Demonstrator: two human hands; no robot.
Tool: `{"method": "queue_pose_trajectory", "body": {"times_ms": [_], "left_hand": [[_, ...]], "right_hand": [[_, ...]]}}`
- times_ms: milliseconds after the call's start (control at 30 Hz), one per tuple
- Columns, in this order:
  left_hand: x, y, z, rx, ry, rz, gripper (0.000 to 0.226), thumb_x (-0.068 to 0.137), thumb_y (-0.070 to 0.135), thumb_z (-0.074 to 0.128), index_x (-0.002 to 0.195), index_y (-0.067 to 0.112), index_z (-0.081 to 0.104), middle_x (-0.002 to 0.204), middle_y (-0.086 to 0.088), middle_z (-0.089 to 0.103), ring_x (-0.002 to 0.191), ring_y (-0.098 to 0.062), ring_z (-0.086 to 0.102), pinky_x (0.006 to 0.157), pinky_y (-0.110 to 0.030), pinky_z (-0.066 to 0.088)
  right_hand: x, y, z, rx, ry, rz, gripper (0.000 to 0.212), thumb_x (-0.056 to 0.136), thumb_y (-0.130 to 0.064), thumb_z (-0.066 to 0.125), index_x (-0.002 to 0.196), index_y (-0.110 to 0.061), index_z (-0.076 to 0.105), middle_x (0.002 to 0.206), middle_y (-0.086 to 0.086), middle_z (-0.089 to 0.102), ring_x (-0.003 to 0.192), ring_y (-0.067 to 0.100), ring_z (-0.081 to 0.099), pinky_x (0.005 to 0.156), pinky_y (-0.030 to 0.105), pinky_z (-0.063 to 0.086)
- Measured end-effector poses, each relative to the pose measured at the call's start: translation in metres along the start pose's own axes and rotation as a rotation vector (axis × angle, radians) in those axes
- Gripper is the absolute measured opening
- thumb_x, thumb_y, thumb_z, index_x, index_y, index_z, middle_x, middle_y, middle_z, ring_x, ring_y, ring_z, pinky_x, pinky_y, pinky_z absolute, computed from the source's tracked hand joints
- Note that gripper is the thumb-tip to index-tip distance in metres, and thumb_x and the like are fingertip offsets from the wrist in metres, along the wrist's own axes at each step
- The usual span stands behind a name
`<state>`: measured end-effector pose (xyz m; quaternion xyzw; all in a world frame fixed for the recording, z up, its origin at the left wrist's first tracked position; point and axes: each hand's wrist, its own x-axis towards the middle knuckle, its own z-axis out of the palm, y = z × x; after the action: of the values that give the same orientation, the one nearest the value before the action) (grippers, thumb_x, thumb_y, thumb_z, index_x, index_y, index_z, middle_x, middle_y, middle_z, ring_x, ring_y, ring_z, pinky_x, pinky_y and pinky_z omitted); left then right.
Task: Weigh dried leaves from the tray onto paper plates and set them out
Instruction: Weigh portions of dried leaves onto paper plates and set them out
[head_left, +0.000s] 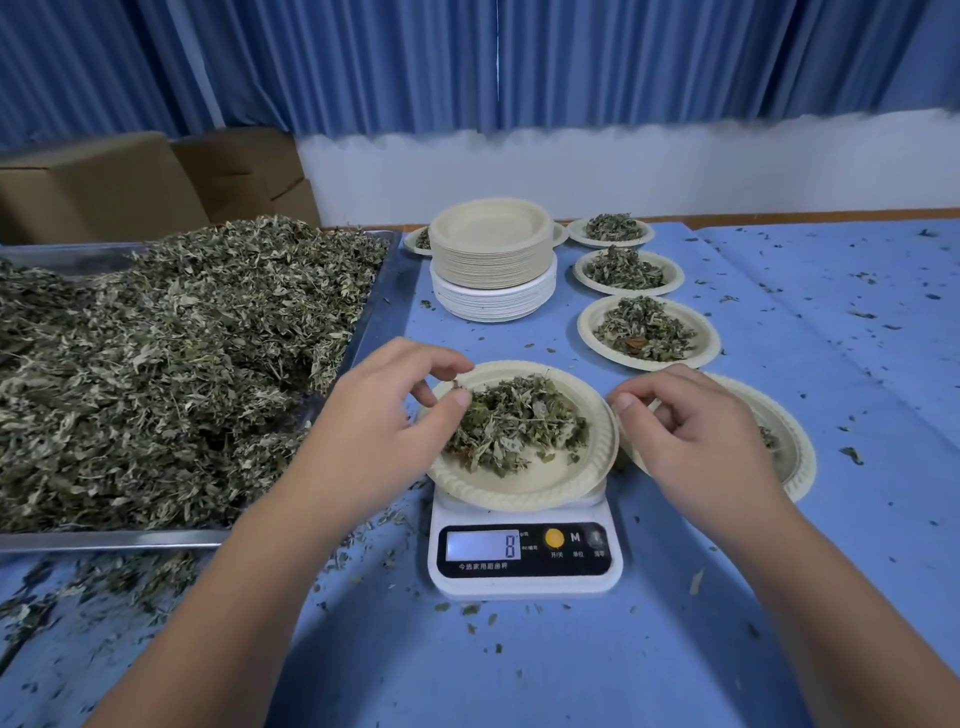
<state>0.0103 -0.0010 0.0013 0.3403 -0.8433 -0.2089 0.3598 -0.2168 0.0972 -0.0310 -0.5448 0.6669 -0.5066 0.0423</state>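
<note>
Your left hand (387, 410) sits at the centre of the frame, its grip curled around the left rim of the paper plate (524, 488) that rests on the white scale (524, 556); thumb and fingertips touch the rim and the edge of the leaf pile (514, 421) heaped on it. Your right hand (691, 431) is just right of centre, its grip closed loosely at the plate's right rim, fingers bent inward; you cannot tell from here whether it pinches the rim or only rests against it. The scale's display (483, 545) reads 8.

The metal tray (104, 538) fills the left side of the frame, piled high with dried leaves (171, 364). Behind the scale, toward the upper centre, stands a stack of empty plates (491, 254), tan ones on top of white ones. To the right of the stack a row of filled plates runs toward you: the farthest (610, 231), the next (628, 273), then a larger-looking one (649, 332), and one more plate (789, 457) partly hidden under your right hand. Another filled plate (418, 240) peeks out left of the stack. Loose leaf crumbs lie scattered over the blue tabletop (831, 519). Cardboard boxes (156, 182) sit in the upper left, in front of a blue curtain (467, 62)
</note>
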Motion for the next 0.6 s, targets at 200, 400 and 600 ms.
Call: {"method": "queue_pose_trajectory", "body": {"times_ms": [200,400,600], "left_hand": [[0.004,0.004,-0.004,0.261,-0.329,0.021,0.042,0.081,0.058,0.056,0.121,0.050,0.050,0.111,0.034,0.043,0.096,0.011,0.048,0.086,-0.025,0.042],[0.012,0.011,0.002,0.404,-0.440,0.019,0.045,0.086,0.053,0.062,0.127,0.049,0.046,0.112,0.027,0.043,0.094,0.002,0.050,0.083,-0.027,0.044],[0.016,0.012,0.007,0.413,-0.438,0.009,0.031,0.092,0.035,0.063,0.122,0.041,0.057,0.116,0.021,0.050,0.102,-0.004,0.053,0.089,-0.030,0.046]], "right_hand": [[0.001,-0.001,0.000,-0.035,-0.012,-0.019,0.017,0.088,-0.017,0.062,0.075,-0.026,0.067,0.080,-0.025,0.054,0.060,0.004,0.051,0.060,0.007,0.034],[0.001,-0.002,-0.002,-0.035,-0.007,-0.033,0.018,0.089,-0.016,0.062,0.074,-0.026,0.066,0.077,-0.027,0.053,0.061,0.005,0.051,0.059,0.007,0.034],[0.001,-0.003,-0.003,-0.046,-0.005,-0.052,0.017,0.089,-0.015,0.063,0.075,-0.024,0.066,0.075,-0.029,0.052,0.061,0.006,0.051,0.060,0.007,0.034]]}}
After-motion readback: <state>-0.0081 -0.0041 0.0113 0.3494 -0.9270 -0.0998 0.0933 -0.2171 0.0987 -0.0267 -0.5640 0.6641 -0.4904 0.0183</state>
